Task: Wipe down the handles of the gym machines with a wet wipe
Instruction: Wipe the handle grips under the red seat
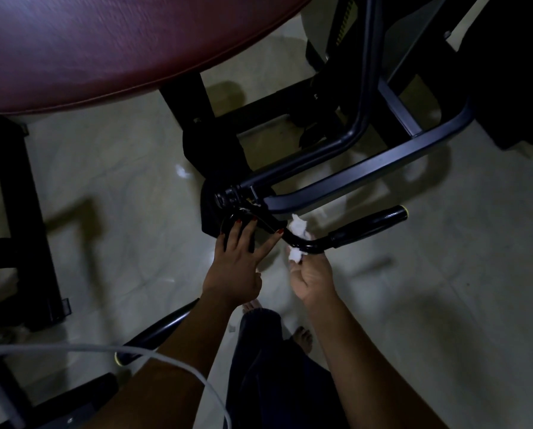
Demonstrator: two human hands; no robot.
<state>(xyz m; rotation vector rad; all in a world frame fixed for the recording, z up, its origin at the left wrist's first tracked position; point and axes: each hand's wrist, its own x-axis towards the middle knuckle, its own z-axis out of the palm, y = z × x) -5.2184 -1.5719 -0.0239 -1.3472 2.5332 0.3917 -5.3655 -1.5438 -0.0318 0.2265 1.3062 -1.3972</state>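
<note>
While the left hand point(236, 261) lies flat, fingers straight and spread, on the machine's round black pivot point(228, 218), the right hand point(313, 278) pinches a crumpled white wet wipe point(297, 230) around the bent bar of the black handle point(313, 244), its fingers closed on the tissue. The wet wipe sits just above the right hand's fingertips, wrapped over the bar short of the padded grip point(372, 223) (which juts up and to the right, untouched) and close beside the left hand's outstretched finger. A maroon pad point(104, 48) and dark frame point(352, 178) stand over the pale floor point(444, 289).
</note>
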